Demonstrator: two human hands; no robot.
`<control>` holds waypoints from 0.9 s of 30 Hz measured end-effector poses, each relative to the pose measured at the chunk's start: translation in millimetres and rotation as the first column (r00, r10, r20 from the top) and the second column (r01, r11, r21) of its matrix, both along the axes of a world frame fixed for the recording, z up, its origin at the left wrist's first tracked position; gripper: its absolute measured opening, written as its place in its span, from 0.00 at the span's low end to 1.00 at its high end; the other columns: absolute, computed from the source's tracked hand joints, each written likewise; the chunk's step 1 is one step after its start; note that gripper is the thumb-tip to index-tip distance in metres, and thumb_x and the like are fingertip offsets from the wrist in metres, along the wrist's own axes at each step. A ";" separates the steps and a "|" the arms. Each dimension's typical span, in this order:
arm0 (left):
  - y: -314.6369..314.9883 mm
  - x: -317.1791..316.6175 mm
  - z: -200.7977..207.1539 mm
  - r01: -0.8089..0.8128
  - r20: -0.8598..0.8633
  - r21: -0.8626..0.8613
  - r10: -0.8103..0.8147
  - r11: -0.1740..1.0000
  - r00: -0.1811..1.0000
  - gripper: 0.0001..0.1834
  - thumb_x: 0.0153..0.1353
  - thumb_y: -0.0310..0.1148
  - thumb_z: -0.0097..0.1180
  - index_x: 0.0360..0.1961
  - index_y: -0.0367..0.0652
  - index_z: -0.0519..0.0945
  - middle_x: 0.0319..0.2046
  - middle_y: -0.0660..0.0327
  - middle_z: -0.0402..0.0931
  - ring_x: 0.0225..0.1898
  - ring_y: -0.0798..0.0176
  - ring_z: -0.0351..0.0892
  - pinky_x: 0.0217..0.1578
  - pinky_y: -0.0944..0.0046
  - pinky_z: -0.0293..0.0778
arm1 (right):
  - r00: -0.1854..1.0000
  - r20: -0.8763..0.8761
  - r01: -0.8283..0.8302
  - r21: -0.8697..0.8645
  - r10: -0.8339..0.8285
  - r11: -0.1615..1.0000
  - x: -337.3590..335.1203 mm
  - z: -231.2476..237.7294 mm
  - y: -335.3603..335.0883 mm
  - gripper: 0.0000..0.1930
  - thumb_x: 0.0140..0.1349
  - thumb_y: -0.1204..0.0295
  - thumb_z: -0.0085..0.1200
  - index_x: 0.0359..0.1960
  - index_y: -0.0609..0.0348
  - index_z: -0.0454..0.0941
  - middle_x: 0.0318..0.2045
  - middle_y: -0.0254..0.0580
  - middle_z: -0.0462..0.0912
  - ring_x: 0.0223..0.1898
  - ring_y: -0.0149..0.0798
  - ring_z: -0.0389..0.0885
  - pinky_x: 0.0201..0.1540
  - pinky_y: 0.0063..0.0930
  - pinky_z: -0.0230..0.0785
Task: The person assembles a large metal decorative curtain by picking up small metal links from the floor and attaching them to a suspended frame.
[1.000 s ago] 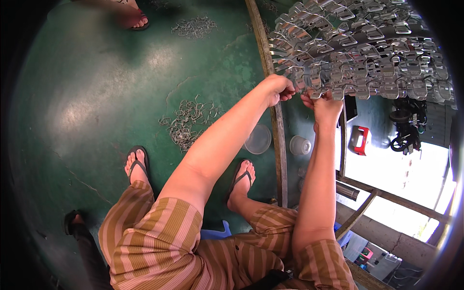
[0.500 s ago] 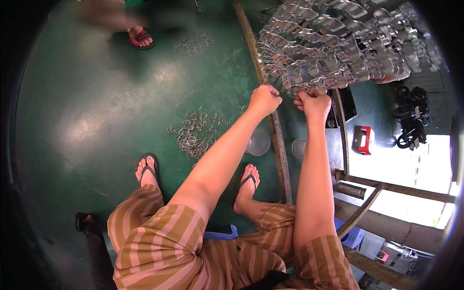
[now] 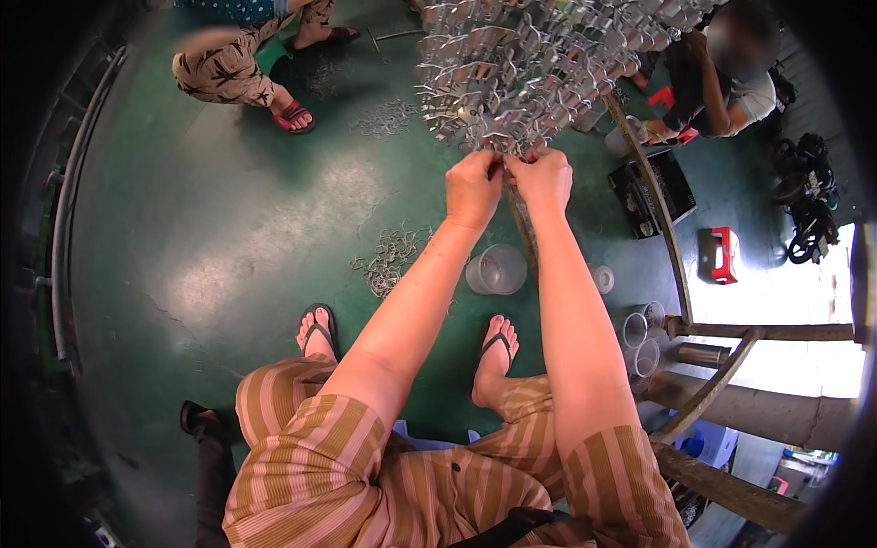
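Note:
A dense hanging mass of shiny bent metal pieces [image 3: 530,68], linked in rows, fills the top middle of the head view. At its lowest edge my left hand [image 3: 473,189] and my right hand [image 3: 544,183] come together, almost touching. The fingers of my left hand are closed in a pinch; whatever lies in them is hidden. My right hand pinches at the bottom row of metal pieces, thumb and forefinger pressed together. On the green floor below and left of my hands lies a loose pile of curved metal hooks [image 3: 388,263].
A clear plastic tub [image 3: 497,270] stands under my forearms. A wooden frame [image 3: 662,210] runs along the right, with clear cups [image 3: 643,340] beside it. Another pile of hooks [image 3: 385,118] lies farther off. Two other people sit nearby, far left and far right. A red stool [image 3: 724,256] stands at right.
My left hand has moved up to the hanging metal pieces, beside my right hand. The view has turned, so the metal mass appears farther left and the person at far right shows.

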State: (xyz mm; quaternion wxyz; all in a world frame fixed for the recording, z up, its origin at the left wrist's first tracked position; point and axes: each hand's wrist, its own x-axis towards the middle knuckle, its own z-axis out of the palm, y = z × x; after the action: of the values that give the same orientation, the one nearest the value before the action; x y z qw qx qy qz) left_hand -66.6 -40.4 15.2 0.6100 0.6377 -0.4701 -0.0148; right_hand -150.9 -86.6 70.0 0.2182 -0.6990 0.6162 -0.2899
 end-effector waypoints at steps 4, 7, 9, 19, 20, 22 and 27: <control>6.8 10.4 -3.9 -0.005 0.057 0.011 0.004 1.000 0.998 0.05 0.44 0.22 0.60 0.25 0.37 0.78 0.22 0.53 0.77 0.22 0.55 0.78 0.25 0.63 0.73 | 0.944 0.182 -0.327 0.418 0.275 0.848 -21.4 -2.4 -10.4 0.18 0.39 0.60 0.67 0.24 0.63 0.80 0.20 0.40 0.80 0.20 0.32 0.79 0.25 0.25 0.72; 10.3 16.3 -2.5 0.009 0.020 0.033 -0.010 0.999 1.000 0.05 0.44 0.25 0.59 0.23 0.39 0.76 0.22 0.53 0.76 0.25 0.49 0.76 0.26 0.58 0.72 | 0.945 0.286 -0.320 0.713 0.157 0.624 -44.1 -10.0 -16.6 0.16 0.42 0.65 0.67 0.30 0.63 0.79 0.22 0.39 0.80 0.20 0.34 0.79 0.25 0.27 0.73; 10.6 12.7 -0.7 0.045 0.025 0.005 -0.045 0.999 0.999 0.05 0.44 0.24 0.60 0.23 0.38 0.76 0.21 0.52 0.76 0.23 0.51 0.77 0.26 0.60 0.72 | 0.943 0.329 -0.290 0.747 0.045 0.598 -55.7 -26.7 -25.1 0.19 0.43 0.69 0.66 0.37 0.64 0.77 0.29 0.42 0.80 0.27 0.38 0.81 0.29 0.31 0.75; 3.7 10.6 -0.2 0.068 0.032 0.058 -0.070 0.996 0.997 0.06 0.47 0.25 0.61 0.25 0.35 0.78 0.20 0.56 0.79 0.21 0.65 0.79 0.26 0.68 0.72 | 0.236 0.820 -0.544 0.556 -0.521 0.629 -36.1 -74.6 -36.5 0.13 0.52 0.80 0.56 0.40 0.70 0.72 0.36 0.50 0.78 0.38 0.43 0.78 0.42 0.34 0.72; 2.5 11.5 -1.2 0.070 0.042 0.055 -0.072 0.996 0.997 0.05 0.47 0.25 0.61 0.25 0.35 0.78 0.20 0.56 0.78 0.21 0.66 0.78 0.25 0.69 0.72 | 0.237 0.801 -0.533 0.580 -0.550 0.616 -34.5 -75.5 -38.8 0.13 0.52 0.80 0.56 0.40 0.70 0.72 0.35 0.49 0.77 0.37 0.42 0.78 0.41 0.34 0.72; -0.1 11.7 -2.9 0.074 0.056 0.056 -0.077 0.996 0.995 0.05 0.48 0.25 0.60 0.25 0.35 0.78 0.19 0.57 0.78 0.20 0.68 0.78 0.25 0.69 0.72 | 0.233 0.791 -0.533 0.591 -0.566 0.606 -32.0 -78.9 -42.7 0.11 0.52 0.80 0.56 0.38 0.69 0.73 0.34 0.47 0.77 0.36 0.41 0.78 0.41 0.33 0.72; -5.9 5.3 -6.0 0.114 -0.033 0.102 -0.111 0.988 0.993 0.04 0.48 0.25 0.60 0.25 0.35 0.78 0.16 0.60 0.77 0.18 0.71 0.77 0.23 0.71 0.71 | 0.249 0.774 -0.544 0.608 -0.582 0.577 -27.3 -90.3 -43.8 0.07 0.52 0.80 0.56 0.34 0.69 0.74 0.30 0.44 0.77 0.33 0.39 0.77 0.38 0.32 0.73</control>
State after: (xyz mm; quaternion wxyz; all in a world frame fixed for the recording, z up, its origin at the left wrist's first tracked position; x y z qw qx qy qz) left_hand -61.2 -46.4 9.1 0.5805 0.6408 -0.4956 -0.0824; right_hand -178.2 -130.4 -20.3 0.8348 -0.1625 0.4058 -0.3347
